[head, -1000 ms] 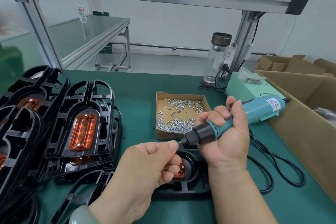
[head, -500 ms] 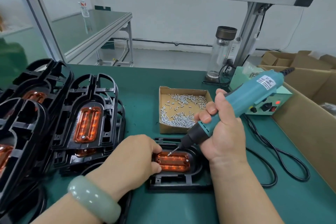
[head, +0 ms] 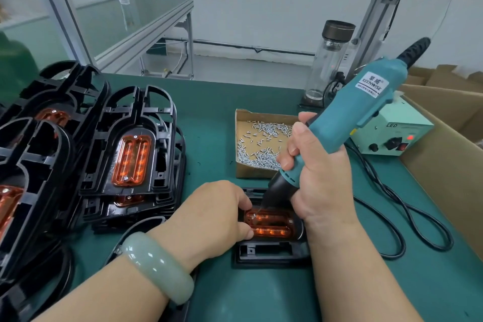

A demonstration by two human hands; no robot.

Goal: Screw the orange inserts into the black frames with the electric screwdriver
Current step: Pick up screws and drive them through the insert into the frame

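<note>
Open cardboard box just beyond the right hand, loose silver screws inside. Right hand wrapped round the teal screwdriver, which is tilted: bit down-left on the left end of the orange insert, cord end up-right. Insert lies long axis left-right in the black frame on the worktop, between the hands. Left hand, fingers curled, grips the black frame's left end. Stacked frames lie left of it.

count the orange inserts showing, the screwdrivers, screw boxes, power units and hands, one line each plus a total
orange inserts: 5 showing
electric screwdriver: 1
screw box: 1
power unit: 1
hands: 2, left hand and right hand
total: 10
</note>
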